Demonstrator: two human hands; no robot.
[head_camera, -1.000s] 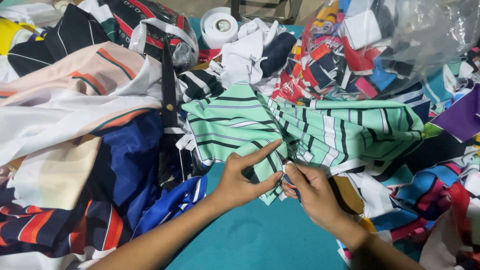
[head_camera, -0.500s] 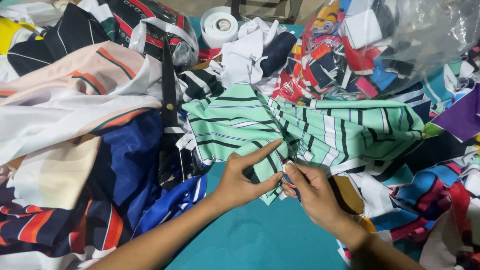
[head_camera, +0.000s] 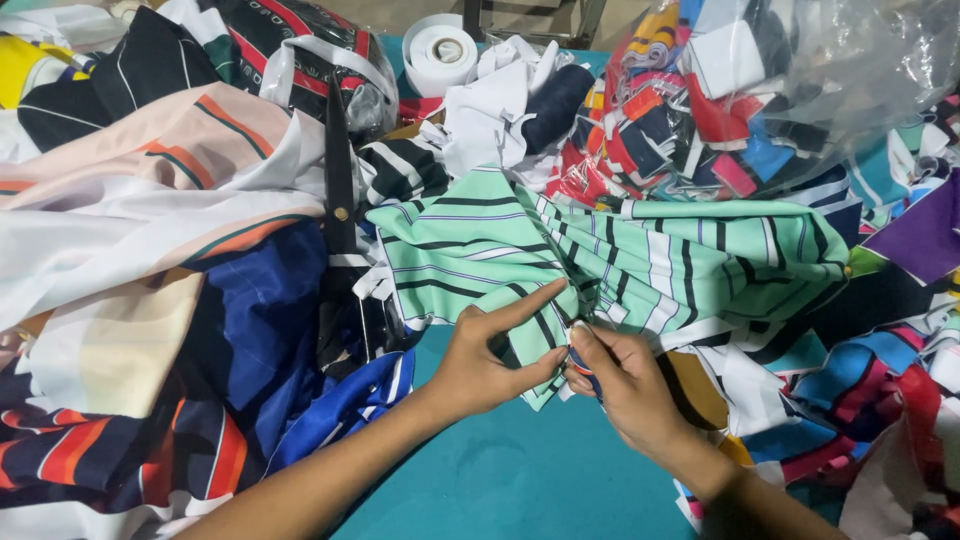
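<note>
Green striped fabric (head_camera: 620, 255): mint ground with black and white stripes, bunched and folded, centre of the frame, lying over other cloth and reaching down to the teal table surface (head_camera: 520, 480).
Left hand (head_camera: 490, 355): lower centre, forefinger stretched out along the fabric's lower edge, thumb and other fingers closed on a fold of it.
Right hand (head_camera: 625, 375): just beside the left, touching it at the fingertips, fingers pinched shut on the same edge; a small dark blue item shows between its fingers, kind not discernible.
Black scissors (head_camera: 340, 190): left of the fabric, blades pointing to the top of the frame, resting on cloth.
Blue cloth (head_camera: 270, 330): left centre, beneath the scissors' handles.
White and peach cloth (head_camera: 140, 210): left of the frame, in broad folds.
White tape roll (head_camera: 440, 50): top centre, lying flat.
Clear plastic bag (head_camera: 790, 90): upper right, filled with small multicoloured fabric pieces.
Purple cloth (head_camera: 925, 235): right edge.
</note>
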